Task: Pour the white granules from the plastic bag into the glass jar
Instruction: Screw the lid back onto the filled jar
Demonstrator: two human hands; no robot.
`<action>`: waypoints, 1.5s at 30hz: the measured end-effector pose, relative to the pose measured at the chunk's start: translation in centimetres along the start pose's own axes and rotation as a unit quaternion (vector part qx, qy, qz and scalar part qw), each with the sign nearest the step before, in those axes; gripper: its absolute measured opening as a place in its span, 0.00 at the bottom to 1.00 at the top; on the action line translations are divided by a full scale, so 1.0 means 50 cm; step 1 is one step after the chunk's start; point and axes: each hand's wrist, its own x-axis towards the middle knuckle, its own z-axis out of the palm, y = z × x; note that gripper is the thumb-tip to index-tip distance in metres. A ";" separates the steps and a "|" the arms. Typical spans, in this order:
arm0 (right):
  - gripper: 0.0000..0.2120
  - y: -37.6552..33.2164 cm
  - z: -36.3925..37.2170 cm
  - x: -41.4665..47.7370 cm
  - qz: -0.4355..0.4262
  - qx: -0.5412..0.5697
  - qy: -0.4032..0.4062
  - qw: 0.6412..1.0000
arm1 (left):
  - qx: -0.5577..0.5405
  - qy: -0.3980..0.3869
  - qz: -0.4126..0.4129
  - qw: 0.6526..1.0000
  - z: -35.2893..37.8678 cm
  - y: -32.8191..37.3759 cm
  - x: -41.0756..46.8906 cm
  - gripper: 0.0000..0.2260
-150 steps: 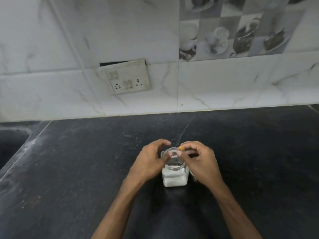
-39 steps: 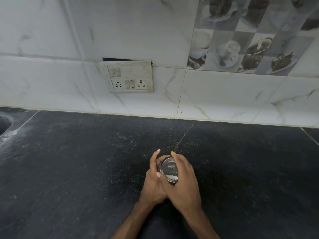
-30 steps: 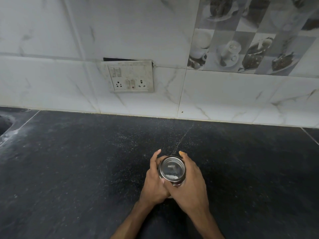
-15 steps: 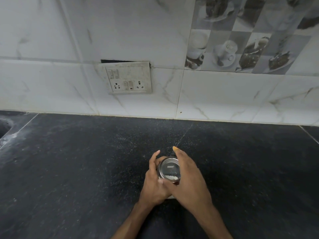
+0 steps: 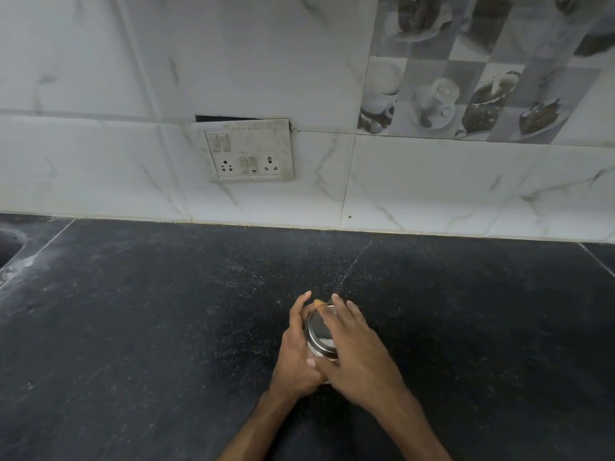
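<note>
The glass jar stands on the black counter near its front middle, almost wholly hidden by my hands. Its shiny metal lid [image 5: 319, 334] sits on top and shows between my fingers. My left hand [image 5: 296, 354] wraps the jar's left side. My right hand [image 5: 356, 351] lies over the lid from the right, fingers curled around its rim. No plastic bag is in view, and the white granules inside the jar are hidden.
The black stone counter [image 5: 166, 327] spreads wide on both sides, dusted with fine white specks. A white tiled wall [image 5: 432, 181] with a switch and socket plate [image 5: 249, 154] stands behind. A sink edge [image 5: 10, 251] shows at far left.
Five seconds ago the jar's white contents showed and the lid was held at its mouth. Now the lid sits on the jar, and my right hand has shifted round it over the last second.
</note>
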 end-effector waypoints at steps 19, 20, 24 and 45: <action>0.36 -0.004 -0.006 -0.034 0.037 -0.052 0.061 0.996 | -0.016 0.002 -0.034 0.999 0.004 0.014 0.001 0.49; 0.37 -0.003 -0.016 -0.035 0.029 -0.055 0.072 0.995 | -0.017 0.001 -0.035 0.999 0.004 0.015 0.001 0.48; 0.43 0.031 -0.043 0.018 -0.067 -0.019 0.002 0.998 | -0.019 -0.008 -0.031 0.999 -0.001 0.013 0.000 0.49; 0.32 0.104 0.037 0.072 -0.155 0.121 0.068 0.978 | -0.003 -0.059 -0.055 0.997 -0.016 0.016 0.000 0.49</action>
